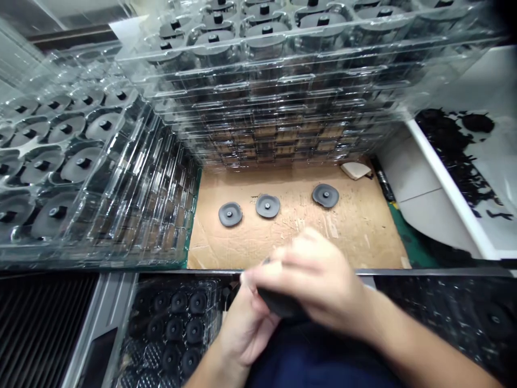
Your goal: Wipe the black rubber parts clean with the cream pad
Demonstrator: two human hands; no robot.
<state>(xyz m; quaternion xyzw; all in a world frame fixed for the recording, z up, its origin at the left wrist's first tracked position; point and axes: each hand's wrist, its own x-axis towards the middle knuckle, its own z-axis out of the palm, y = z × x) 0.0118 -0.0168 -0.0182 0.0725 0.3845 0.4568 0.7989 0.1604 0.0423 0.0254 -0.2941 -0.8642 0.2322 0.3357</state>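
Note:
Both hands meet low in the middle, blurred by motion. My right hand (319,280) lies on top with its fingers curled over a dark round disc (278,304). My left hand (246,323) comes up from below and grips the same disc from underneath. Three grey rubber discs lie on the cardboard sheet (363,231) beyond the hands: one at the left (230,214), one in the middle (267,205) and one at the right (325,195).
Tall stacks of clear plastic trays holding grey discs stand at the left (81,161) and across the back (283,81). A lower tray of black discs (177,328) sits below the table edge. Black scraps (460,151) lie on a white surface at right.

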